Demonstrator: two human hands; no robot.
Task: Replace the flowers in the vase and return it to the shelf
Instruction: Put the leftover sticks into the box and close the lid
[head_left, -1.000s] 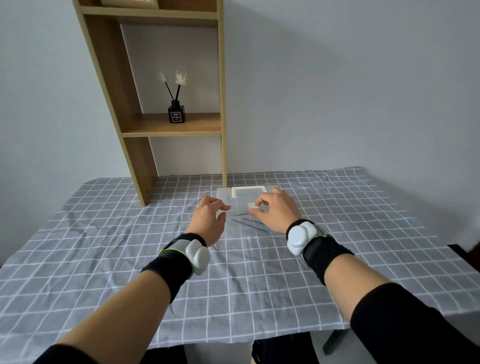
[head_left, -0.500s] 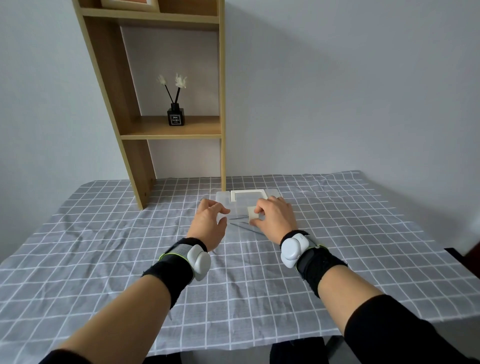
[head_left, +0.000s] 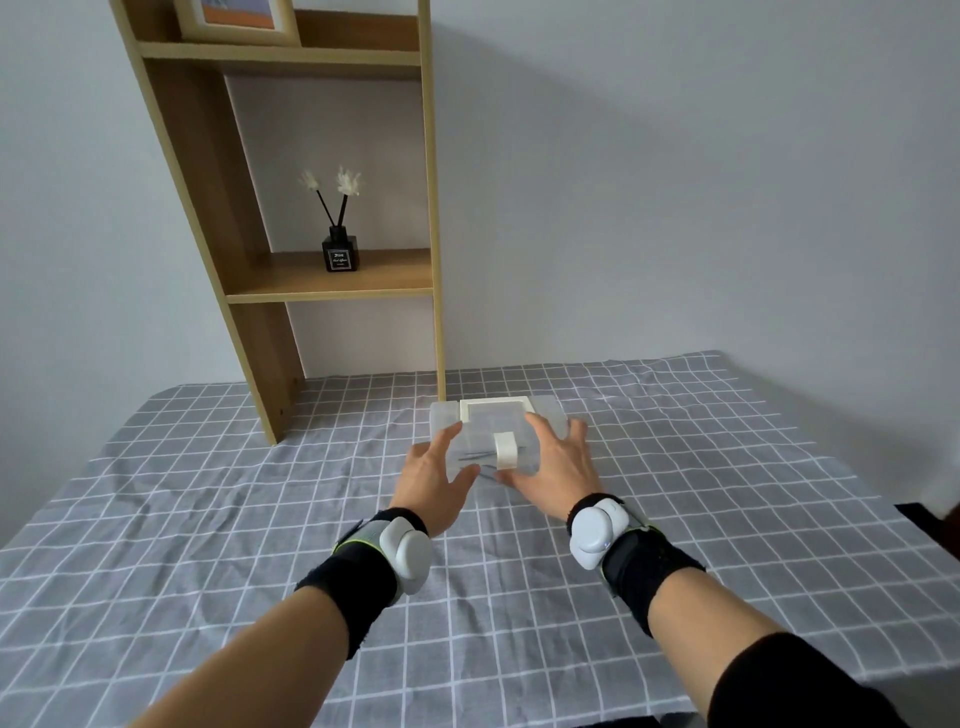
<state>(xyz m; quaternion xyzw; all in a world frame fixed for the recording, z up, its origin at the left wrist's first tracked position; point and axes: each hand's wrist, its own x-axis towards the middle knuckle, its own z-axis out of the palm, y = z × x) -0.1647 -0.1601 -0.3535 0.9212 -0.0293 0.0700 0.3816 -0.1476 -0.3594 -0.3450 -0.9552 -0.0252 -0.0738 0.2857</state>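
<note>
**Both hands spread at a clear box, vase up on the shelf**

Head view. Bench (head_left: 208, 519) under a grey cloth with a white grid, wrinkled in places. Near the far middle of it, a clear plastic storage box (head_left: 545, 415) lying flat, lid on, with a white rectangular handle frame (head_left: 496, 404) on top and a white latch (head_left: 506, 449) at the near edge. Thin dark stems dimly visible through the lid; nothing more of the contents to be made out.

Left hand (head_left: 434, 483) at the box's near left corner, fingers spread and extended, thumb out toward the latch, fingertips against or just over the lid edge; which of the two, impossible to tell. Not closed on anything. Right hand (head_left: 558, 465) at the near right part of the box, likewise spread wide, palm down, fingers lying over the lid, thumb reaching toward the latch. Gripping nothing. Black wristbands on both forearms, each carrying a pale grey rounded device; black sleeves pushed up toward the elbows.

Behind the box, standing on the bench against the pale wall, a wooden shelf unit (head_left: 332, 280). On its lower shelf, left of centre, a small black square vase (head_left: 341, 253) with a label, upright, well apart from both hands. In it, two dark stems splayed in a V, each tipped with a white fluffy flower (head_left: 332, 183). On the shelf above, the lower part of a framed picture (head_left: 239, 23), cut off by the top edge.
</note>
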